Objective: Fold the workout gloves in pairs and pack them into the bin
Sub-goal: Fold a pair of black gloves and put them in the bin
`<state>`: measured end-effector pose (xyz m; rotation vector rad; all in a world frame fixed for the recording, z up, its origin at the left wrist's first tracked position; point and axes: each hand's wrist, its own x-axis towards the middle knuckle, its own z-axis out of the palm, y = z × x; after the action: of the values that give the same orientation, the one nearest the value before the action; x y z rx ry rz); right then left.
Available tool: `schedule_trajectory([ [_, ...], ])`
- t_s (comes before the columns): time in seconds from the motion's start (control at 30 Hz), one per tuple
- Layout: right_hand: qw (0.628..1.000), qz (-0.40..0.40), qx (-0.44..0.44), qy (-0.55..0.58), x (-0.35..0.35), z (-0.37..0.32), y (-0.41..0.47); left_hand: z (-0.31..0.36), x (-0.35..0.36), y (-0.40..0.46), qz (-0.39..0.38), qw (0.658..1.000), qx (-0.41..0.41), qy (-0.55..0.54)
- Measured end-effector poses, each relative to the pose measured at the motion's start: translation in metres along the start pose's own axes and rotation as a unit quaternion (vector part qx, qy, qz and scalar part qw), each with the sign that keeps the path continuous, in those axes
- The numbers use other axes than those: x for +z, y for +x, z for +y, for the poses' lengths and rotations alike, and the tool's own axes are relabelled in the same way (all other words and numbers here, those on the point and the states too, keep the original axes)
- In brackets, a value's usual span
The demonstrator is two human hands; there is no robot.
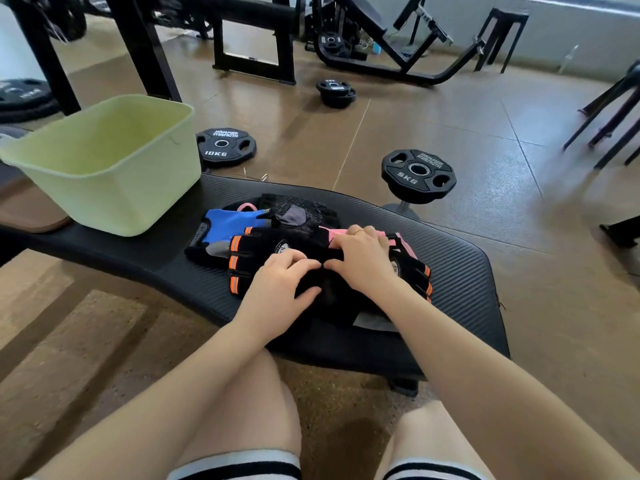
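So I've got the black and orange gloves (242, 263) laid out in front of me on the black padded bench (460, 271). There are two of them, lying roughly side by side across the bench. The one on my left has its finger ends with the orange stripes pointing left, and the other glove (414, 271) points its fingers right, so the long axis of the pair runs left to right. Each has a round white logo patch, but I can't read the print on it.

My left hand (280, 289) is curled over the middle, fingers and thumb pinching the black fabric. My right hand (360, 258) is right next to it, fingertips nearly touching the left ones, also pinching that same fabric.

Behind them there's a blue glove (230, 223), a black mesh glove (298, 211) and some pink glove (346, 233) peeking out under my right hand. I can't count exactly how many are in that pile.

The light green bin (104, 161) sits at the left end of the bench, upright and open.

On the floor beyond are three plates I can read: one says HAMMER STRENGTH 10KG (225, 145), another HAMMER STRENGTH 5KG (417, 174), and further back a small stack of plates (336, 91) with text too small to read.
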<state>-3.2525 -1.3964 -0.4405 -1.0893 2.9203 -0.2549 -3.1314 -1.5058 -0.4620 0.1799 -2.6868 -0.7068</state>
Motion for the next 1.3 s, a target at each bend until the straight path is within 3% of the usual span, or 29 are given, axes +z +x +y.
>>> schedule_trajectory([
  [0.23,0.989,0.012,-0.13,0.069,-0.023,-0.005,0.0,0.006,-0.04,0.017,0.0,0.999,0.03,0.039],
  [0.43,0.967,0.02,-0.231,0.108,-0.057,-0.041,0.024,-0.008,-0.089,0.039,-0.02,0.998,-0.059,0.024],
  [0.57,0.965,0.014,-0.236,0.111,-0.075,-0.064,0.054,-0.031,-0.127,0.052,-0.016,0.994,-0.103,-0.025],
  [0.67,0.966,0.012,-0.222,0.132,-0.087,-0.08,0.085,-0.054,-0.157,0.061,0.022,0.988,-0.14,-0.063],
  [0.77,0.955,0.064,-0.241,0.158,-0.096,-0.109,0.122,-0.079,-0.187,0.076,0.053,0.986,-0.15,-0.058],
  [0.87,0.952,0.098,-0.254,0.138,-0.102,-0.15,0.165,-0.099,-0.223,0.096,0.099,0.98,-0.145,-0.096],
  [1.03,0.94,0.151,-0.299,0.062,-0.114,-0.227,0.237,-0.151,-0.272,0.122,0.169,0.965,-0.193,-0.063],
  [1.17,0.937,0.072,-0.338,-0.044,-0.1,-0.279,0.282,-0.206,-0.28,0.125,0.171,0.947,-0.269,-0.04],
  [1.23,0.923,0.0,-0.368,-0.117,-0.076,-0.292,0.298,-0.229,-0.269,0.125,0.121,0.94,-0.317,-0.028],
  [1.3,0.909,-0.08,-0.394,-0.11,-0.051,-0.297,0.305,-0.245,-0.253,0.125,0.058,0.936,-0.346,-0.007],
])
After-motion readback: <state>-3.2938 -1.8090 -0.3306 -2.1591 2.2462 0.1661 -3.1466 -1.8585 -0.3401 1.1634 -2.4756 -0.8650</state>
